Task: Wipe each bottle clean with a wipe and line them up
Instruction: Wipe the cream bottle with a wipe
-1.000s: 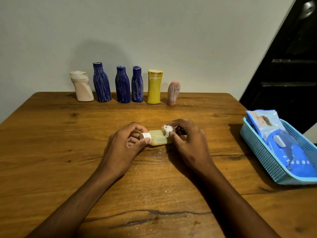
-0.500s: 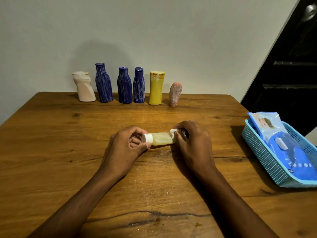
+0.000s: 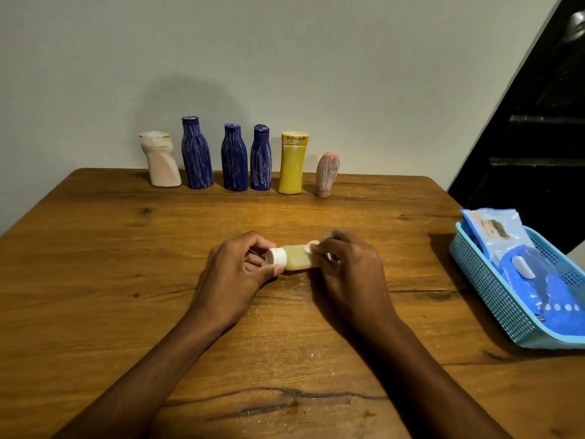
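From the head camera, your left hand (image 3: 235, 274) is pinching the white cap (image 3: 276, 256) of a small pale-yellow bottle (image 3: 299, 260), which is lying sideways just above the wooden counter (image 3: 95, 280) between your hands. Your right hand (image 3: 351, 274) is curling round the bottle's other end and pressing a small white wipe (image 3: 313, 247) against it. Well beyond your hands, six bottles (image 3: 234, 157) are standing in a row along the counter's far edge. Off to your right hand's side, a blue basket (image 3: 493, 299) is holding a wipes pack (image 3: 519, 264).
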